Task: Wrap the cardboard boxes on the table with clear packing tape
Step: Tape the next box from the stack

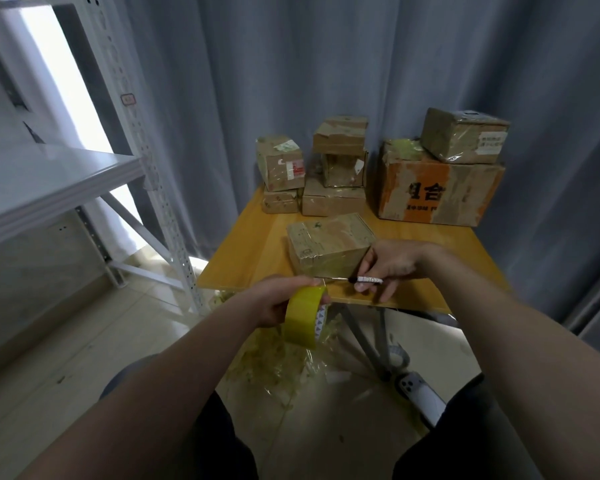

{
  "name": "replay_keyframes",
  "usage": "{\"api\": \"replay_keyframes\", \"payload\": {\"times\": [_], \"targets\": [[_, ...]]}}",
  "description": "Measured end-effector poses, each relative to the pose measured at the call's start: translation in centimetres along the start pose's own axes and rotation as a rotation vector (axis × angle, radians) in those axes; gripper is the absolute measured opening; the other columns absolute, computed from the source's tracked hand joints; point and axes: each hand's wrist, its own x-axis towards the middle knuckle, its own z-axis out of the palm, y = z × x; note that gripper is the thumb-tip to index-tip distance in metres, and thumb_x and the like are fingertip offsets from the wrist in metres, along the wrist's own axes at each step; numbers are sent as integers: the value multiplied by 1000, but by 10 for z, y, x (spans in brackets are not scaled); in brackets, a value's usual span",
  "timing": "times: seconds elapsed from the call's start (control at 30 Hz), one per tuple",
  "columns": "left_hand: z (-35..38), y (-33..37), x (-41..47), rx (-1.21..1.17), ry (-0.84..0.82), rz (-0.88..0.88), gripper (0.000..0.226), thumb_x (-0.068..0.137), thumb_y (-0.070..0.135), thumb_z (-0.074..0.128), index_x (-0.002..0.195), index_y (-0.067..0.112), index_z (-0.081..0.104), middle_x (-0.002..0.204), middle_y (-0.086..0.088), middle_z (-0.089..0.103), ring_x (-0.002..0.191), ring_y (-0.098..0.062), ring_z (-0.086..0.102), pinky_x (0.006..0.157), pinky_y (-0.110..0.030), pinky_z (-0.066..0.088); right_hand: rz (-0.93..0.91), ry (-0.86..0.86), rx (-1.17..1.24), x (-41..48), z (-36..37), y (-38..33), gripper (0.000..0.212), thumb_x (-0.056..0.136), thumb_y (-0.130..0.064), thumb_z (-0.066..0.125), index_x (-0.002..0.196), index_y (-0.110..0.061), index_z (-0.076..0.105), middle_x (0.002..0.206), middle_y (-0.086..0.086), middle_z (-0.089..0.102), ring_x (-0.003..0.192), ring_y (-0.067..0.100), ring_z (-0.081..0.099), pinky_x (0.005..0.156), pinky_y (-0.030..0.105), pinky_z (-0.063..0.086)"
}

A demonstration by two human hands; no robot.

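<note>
A tape-wrapped cardboard box (329,245) lies near the front edge of the small wooden table (253,251). My left hand (281,299) grips a yellowish roll of clear packing tape (303,315) just below the table's front edge. A thin strip of tape runs from the roll up toward the box. My right hand (392,263) holds a small knife (361,279) with a white handle, its blade pointing left at the strip beside the box's front right corner.
Several taped boxes are stacked at the table's back: small ones (281,168) left and centre, a large orange-printed box (437,192) with another on top at the right. Tape scraps (274,362) and a phone (420,393) lie on the floor below. A white metal shelf (59,181) stands left.
</note>
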Motion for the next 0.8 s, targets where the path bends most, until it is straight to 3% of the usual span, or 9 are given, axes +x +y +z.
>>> {"api": "replay_keyframes", "payload": {"times": [0.13,0.23,0.37,0.43,0.5,0.57,0.63,0.7,0.8], "targets": [[-1,-1,3,124,21,51,31,95,20,72,119,0,71,99,-12,79,80,-20,77,66,-31,61,31,-70,-111,-5,6,-7,58,69,-33,91,119,-9,72,121,16,65,101,23,63,77,29,61],[1,-3,3,252,94,64,28,89,17,79,112,2,74,99,-15,79,89,-27,78,77,-37,63,16,-42,-244,-11,8,-7,60,77,-37,89,126,-15,62,126,10,59,103,21,59,75,29,57],[0,-8,2,310,104,59,28,88,17,80,112,3,75,101,-16,79,101,-33,76,84,-41,61,-37,-16,-155,-24,6,19,73,57,-48,95,116,-18,64,119,7,60,95,19,59,73,31,55],[3,-8,-1,312,77,46,32,89,19,78,116,3,73,102,-15,79,101,-32,76,83,-39,60,-93,-1,-21,-34,6,34,66,62,-43,95,114,-14,66,110,5,62,87,15,60,70,30,54],[8,-8,-2,339,49,47,32,93,22,75,119,4,71,102,-14,79,97,-30,77,82,-38,58,-160,-95,303,-43,9,49,61,69,-33,94,117,-9,66,104,7,64,84,15,60,69,27,56],[13,-7,-4,362,11,58,32,97,23,69,121,3,70,102,-13,79,84,-23,77,67,-29,59,-262,-146,653,-54,14,60,60,63,-33,99,112,-10,72,105,9,67,84,18,60,67,29,58],[17,-2,-9,393,-29,82,30,99,27,66,119,5,72,103,-10,79,81,-20,73,54,-24,50,-357,-3,879,-61,17,65,67,55,-41,101,109,-14,73,104,7,68,80,18,61,63,29,56],[14,8,-18,407,-22,120,27,98,29,68,116,10,73,103,-9,79,84,-21,74,57,-26,53,-351,310,1006,-60,15,67,66,64,-48,95,112,-15,64,102,6,66,78,18,60,62,31,52],[0,27,-26,375,34,162,35,97,32,70,124,9,68,103,-11,79,87,-24,77,67,-31,59,-26,874,724,-49,9,76,41,85,-47,82,85,-18,52,89,8,55,78,22,52,75,39,40]]}}
